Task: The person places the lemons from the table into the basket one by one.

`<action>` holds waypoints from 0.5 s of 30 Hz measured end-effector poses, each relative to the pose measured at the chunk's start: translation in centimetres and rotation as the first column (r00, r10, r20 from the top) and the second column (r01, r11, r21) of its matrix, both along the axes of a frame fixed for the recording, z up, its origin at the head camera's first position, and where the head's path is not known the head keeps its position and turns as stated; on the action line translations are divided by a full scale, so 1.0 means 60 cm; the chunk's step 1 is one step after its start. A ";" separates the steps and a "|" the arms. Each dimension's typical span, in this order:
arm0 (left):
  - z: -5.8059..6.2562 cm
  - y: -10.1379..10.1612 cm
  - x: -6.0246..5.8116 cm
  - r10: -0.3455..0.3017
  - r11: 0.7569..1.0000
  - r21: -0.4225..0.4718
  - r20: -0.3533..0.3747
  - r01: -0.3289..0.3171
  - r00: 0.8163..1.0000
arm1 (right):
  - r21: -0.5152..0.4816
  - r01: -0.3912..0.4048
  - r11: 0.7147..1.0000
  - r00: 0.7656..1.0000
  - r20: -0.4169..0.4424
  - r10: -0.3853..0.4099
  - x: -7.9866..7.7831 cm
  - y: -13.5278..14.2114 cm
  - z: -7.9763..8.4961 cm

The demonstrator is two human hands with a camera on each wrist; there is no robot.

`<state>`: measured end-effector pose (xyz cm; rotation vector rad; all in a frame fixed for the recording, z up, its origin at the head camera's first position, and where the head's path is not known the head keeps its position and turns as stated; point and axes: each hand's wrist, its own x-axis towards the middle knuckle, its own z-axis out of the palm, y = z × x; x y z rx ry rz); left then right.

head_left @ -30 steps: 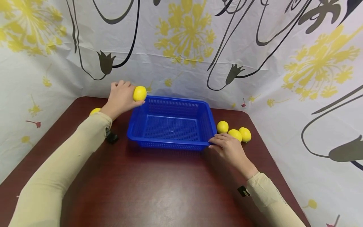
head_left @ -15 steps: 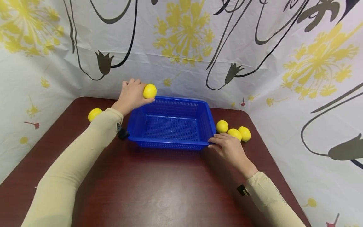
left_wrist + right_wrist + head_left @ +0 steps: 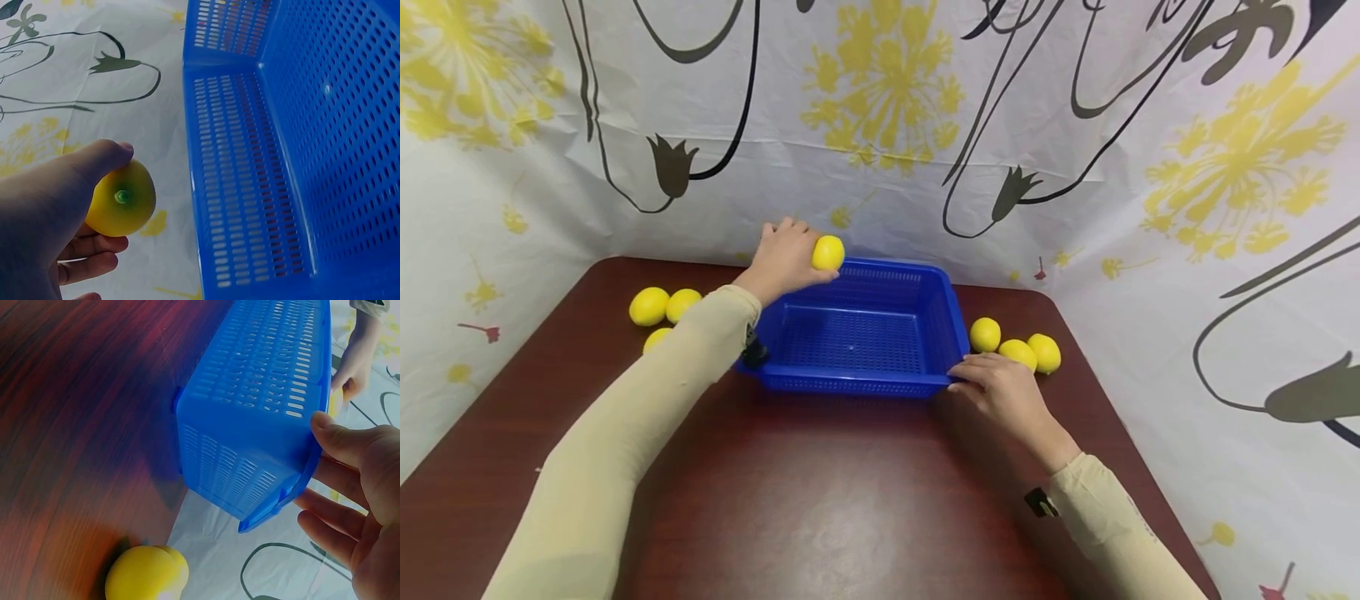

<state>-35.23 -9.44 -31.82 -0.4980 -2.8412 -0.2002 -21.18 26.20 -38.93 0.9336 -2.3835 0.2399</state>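
Note:
My left hand (image 3: 786, 257) holds a lemon (image 3: 828, 253) between thumb and fingers, over the back left part of a blue plastic basket (image 3: 850, 380). Up close in the left wrist view, the lemon (image 3: 122, 203) shows a green stem end and sits beside the basket's slotted wall (image 3: 234, 181). At the front right corner my right hand (image 3: 1003, 392) grips the basket's rim; the right wrist view has the thumb (image 3: 334, 434) on the rim and the other fingers on its far side. The visible basket floor has no fruit on it.
Left of the basket lie more lemons (image 3: 649, 307), one partly covered by the left sleeve. Another group of lemons (image 3: 985, 335) lies to the right, close to my right hand. A patterned white sheet (image 3: 865, 192) hangs behind the dark red table (image 3: 820, 483).
My left hand has carried the lemon to the right, from the basket's left edge to over its back part. More lemons on the left have come into sight. The right hand stays put.

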 end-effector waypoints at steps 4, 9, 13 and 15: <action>-0.004 0.020 -0.004 -0.013 1.000 -0.006 0.028 0.013 1.000 | 0.000 0.003 1.000 1.000 0.002 -0.003 0.001 -0.001 -0.001; -0.006 0.042 -0.007 -0.024 1.000 -0.013 0.054 0.025 0.998 | 0.005 0.008 1.000 1.000 0.002 -0.008 0.002 -0.001 0.000; -0.009 0.055 -0.010 -0.031 0.999 -0.015 0.061 0.032 0.998 | 0.013 0.010 1.000 1.000 0.003 -0.010 0.002 -0.002 0.004; -0.012 0.061 -0.011 -0.039 0.999 -0.015 0.064 0.040 0.997 | 0.015 0.007 1.000 1.000 0.007 -0.007 0.002 -0.003 0.005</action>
